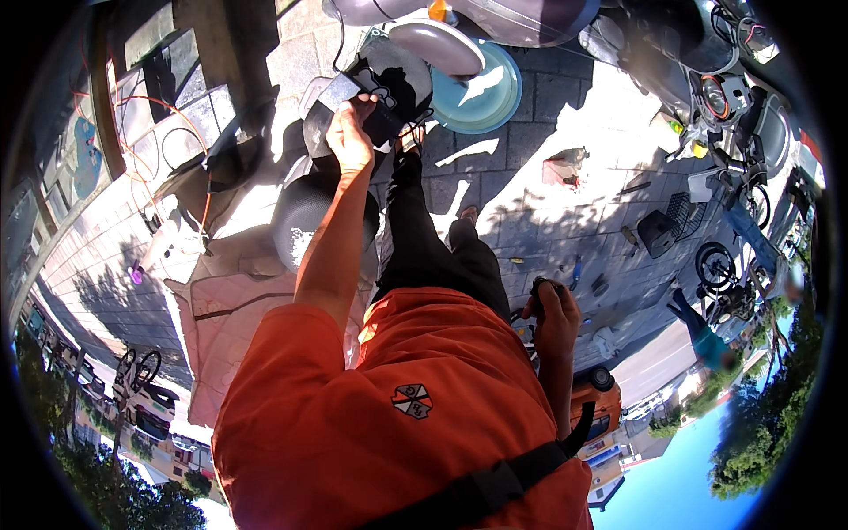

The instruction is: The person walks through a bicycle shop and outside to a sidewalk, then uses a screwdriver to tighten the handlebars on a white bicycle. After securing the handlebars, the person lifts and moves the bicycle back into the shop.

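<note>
My left hand is stretched out ahead, thumb and fingers closed at the edge of a flat silver-grey piece. Just beyond the fingers lie a black panel-like part and a dark rounded part with a thin cable; whether my fingers also touch these, I cannot tell. Lower and to the right, beside my hip, my right hand is curled round a small black object, mostly hidden by the fingers.
A pale turquoise basin stands ahead, partly under a grey oval part. A black textured seat is below my left forearm. Scooters crowd the far right; an orange cord trails at left. Small tools lie on the paving.
</note>
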A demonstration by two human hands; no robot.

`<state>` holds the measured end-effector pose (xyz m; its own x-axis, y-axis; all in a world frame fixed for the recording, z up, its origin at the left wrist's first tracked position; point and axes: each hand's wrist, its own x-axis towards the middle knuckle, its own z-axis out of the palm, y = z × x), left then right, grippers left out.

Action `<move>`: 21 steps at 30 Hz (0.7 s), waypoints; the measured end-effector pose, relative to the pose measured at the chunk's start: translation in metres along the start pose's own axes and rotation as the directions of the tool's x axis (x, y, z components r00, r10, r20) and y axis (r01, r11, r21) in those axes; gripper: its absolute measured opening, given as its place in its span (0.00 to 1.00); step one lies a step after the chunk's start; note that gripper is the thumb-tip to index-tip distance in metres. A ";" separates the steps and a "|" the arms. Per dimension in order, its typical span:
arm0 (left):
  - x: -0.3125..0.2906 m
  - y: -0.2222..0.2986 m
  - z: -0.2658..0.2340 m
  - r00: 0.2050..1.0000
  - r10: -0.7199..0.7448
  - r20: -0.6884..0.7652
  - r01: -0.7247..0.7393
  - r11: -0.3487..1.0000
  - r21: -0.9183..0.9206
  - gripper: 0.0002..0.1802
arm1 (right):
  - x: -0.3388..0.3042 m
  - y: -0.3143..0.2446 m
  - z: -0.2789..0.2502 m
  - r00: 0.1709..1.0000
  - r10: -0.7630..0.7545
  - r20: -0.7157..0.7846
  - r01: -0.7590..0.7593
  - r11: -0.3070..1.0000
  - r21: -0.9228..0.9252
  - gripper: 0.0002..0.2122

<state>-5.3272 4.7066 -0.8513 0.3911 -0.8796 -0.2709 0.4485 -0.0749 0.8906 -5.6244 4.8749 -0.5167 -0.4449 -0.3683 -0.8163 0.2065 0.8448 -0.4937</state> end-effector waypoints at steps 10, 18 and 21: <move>0.000 0.000 0.000 0.999 -0.030 -0.017 0.030 1.000 0.002 0.22 | 0.003 0.000 -0.001 1.000 -0.006 -0.006 0.006 1.000 0.019 0.09; 0.001 0.001 0.000 1.000 -0.008 0.013 0.008 1.000 0.007 0.21 | 0.003 -0.001 0.000 1.000 -0.013 -0.001 0.013 1.000 0.024 0.09; 0.000 0.001 0.000 1.000 0.008 0.009 -0.008 1.000 -0.004 0.20 | 0.004 -0.002 0.000 1.000 -0.017 0.005 0.017 1.000 0.013 0.09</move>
<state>-5.3268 4.7066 -0.8505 0.3873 -0.8846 -0.2599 0.4484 -0.0656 0.8914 -5.6271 4.8715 -0.5187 -0.4441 -0.3843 -0.8094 0.2106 0.8333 -0.5112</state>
